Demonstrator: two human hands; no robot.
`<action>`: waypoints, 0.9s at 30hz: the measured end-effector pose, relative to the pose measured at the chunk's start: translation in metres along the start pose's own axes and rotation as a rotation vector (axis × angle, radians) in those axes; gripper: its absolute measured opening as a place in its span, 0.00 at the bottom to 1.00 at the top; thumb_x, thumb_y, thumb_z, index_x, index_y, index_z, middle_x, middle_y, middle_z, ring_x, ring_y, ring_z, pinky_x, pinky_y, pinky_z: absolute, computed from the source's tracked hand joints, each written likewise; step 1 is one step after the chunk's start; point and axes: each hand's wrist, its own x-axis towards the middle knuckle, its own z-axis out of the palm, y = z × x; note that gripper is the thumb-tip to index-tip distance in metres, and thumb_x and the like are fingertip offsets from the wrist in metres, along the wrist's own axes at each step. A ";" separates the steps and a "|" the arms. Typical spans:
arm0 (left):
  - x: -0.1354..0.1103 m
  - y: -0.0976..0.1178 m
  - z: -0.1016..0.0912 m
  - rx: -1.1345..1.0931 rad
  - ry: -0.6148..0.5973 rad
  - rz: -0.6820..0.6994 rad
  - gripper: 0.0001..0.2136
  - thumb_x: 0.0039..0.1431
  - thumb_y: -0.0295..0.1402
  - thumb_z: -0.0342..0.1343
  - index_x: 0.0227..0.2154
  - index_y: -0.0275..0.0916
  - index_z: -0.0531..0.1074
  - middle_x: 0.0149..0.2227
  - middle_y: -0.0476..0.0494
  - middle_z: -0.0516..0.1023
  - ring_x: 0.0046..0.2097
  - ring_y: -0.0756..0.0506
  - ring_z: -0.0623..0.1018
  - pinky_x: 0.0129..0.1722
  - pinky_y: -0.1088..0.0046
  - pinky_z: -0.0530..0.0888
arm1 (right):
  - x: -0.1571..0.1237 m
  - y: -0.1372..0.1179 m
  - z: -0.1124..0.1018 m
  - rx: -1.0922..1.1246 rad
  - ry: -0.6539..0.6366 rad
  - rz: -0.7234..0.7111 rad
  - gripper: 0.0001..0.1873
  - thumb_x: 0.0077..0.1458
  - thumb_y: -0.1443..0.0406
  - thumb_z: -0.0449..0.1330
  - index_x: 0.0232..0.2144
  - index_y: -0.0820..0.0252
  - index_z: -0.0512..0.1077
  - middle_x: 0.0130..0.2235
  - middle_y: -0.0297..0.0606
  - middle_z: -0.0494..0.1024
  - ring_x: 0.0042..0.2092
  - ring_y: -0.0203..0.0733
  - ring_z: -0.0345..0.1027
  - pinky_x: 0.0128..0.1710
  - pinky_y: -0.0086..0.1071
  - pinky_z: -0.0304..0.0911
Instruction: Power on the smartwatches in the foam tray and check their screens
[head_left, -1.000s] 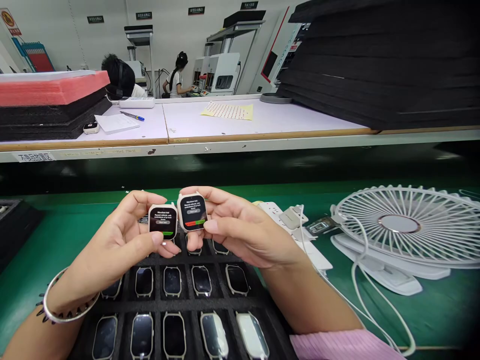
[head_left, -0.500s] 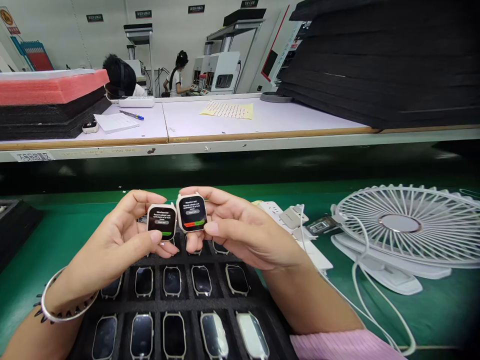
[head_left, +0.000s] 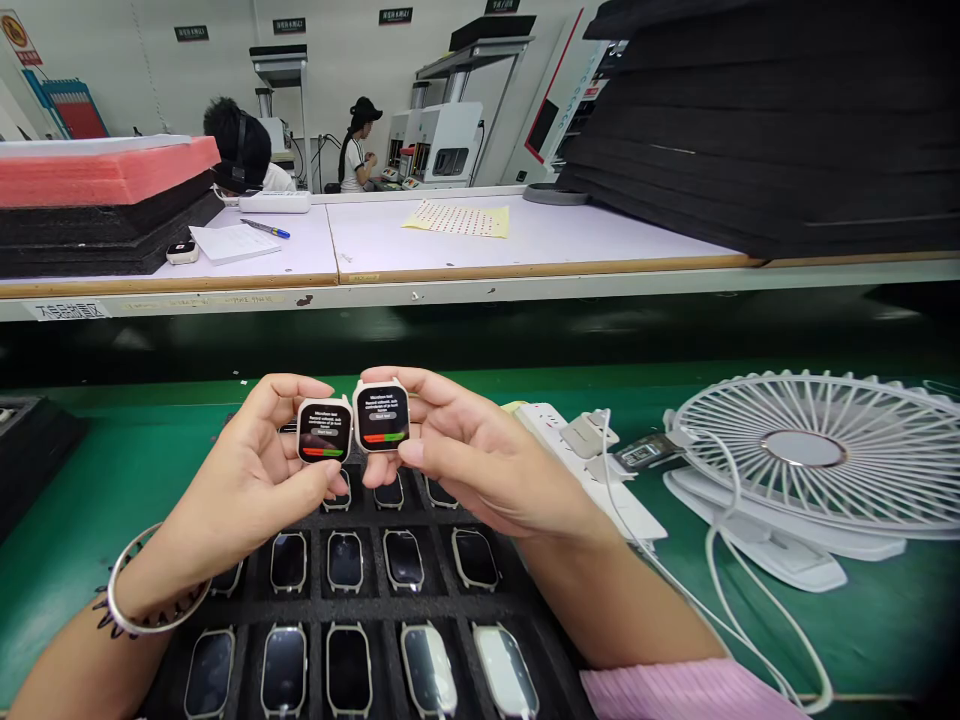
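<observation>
Left hand (head_left: 247, 485), right hand (head_left: 472, 465): lit watches (head_left: 325, 432), text unreadable.

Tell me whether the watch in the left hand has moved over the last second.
Yes, slightly: the watch in the left hand has lifted a little, farther above the foam tray, which stayed put.

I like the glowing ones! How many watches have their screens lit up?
2. First watch in the left hand, second watch in the right hand. Tray watches look dark; hands may hide some.
</observation>
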 end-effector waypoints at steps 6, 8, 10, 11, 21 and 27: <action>0.004 -0.011 0.004 0.056 0.095 0.072 0.15 0.56 0.24 0.62 0.45 0.41 0.67 0.41 0.49 0.74 0.31 0.54 0.79 0.31 0.81 0.79 | 0.006 0.008 -0.002 -0.073 0.033 -0.054 0.20 0.59 0.71 0.61 0.53 0.57 0.65 0.39 0.33 0.75 0.35 0.33 0.75 0.39 0.29 0.70; 0.005 -0.011 0.004 0.071 0.110 0.071 0.15 0.56 0.24 0.62 0.44 0.41 0.67 0.41 0.50 0.73 0.31 0.54 0.79 0.30 0.81 0.80 | 0.007 0.010 -0.003 -0.092 0.046 -0.066 0.20 0.59 0.70 0.61 0.53 0.57 0.65 0.39 0.33 0.75 0.34 0.33 0.74 0.38 0.29 0.70; 0.006 -0.012 0.004 0.077 0.108 0.070 0.15 0.56 0.24 0.62 0.44 0.41 0.66 0.41 0.49 0.74 0.32 0.53 0.80 0.32 0.80 0.81 | 0.008 0.011 -0.004 -0.100 0.053 -0.072 0.20 0.58 0.70 0.61 0.52 0.57 0.65 0.39 0.33 0.74 0.34 0.33 0.74 0.38 0.30 0.70; 0.006 -0.012 0.005 0.075 0.103 0.073 0.15 0.57 0.24 0.61 0.46 0.41 0.66 0.42 0.48 0.74 0.33 0.52 0.81 0.34 0.79 0.81 | 0.009 0.011 -0.005 -0.100 0.058 -0.076 0.21 0.57 0.70 0.61 0.52 0.57 0.65 0.39 0.33 0.74 0.34 0.33 0.74 0.38 0.30 0.70; 0.006 -0.009 0.007 0.076 0.068 0.030 0.12 0.63 0.30 0.57 0.48 0.40 0.67 0.47 0.44 0.74 0.35 0.47 0.84 0.38 0.72 0.83 | 0.012 0.014 -0.008 -0.113 0.130 -0.104 0.16 0.57 0.68 0.63 0.48 0.57 0.68 0.40 0.32 0.71 0.30 0.29 0.69 0.32 0.27 0.68; 0.006 -0.011 0.007 0.072 0.061 0.009 0.10 0.64 0.32 0.56 0.47 0.40 0.67 0.45 0.46 0.74 0.34 0.47 0.84 0.36 0.73 0.83 | 0.013 0.015 -0.006 -0.152 0.159 -0.108 0.14 0.57 0.66 0.64 0.45 0.58 0.69 0.38 0.31 0.71 0.27 0.28 0.66 0.28 0.26 0.65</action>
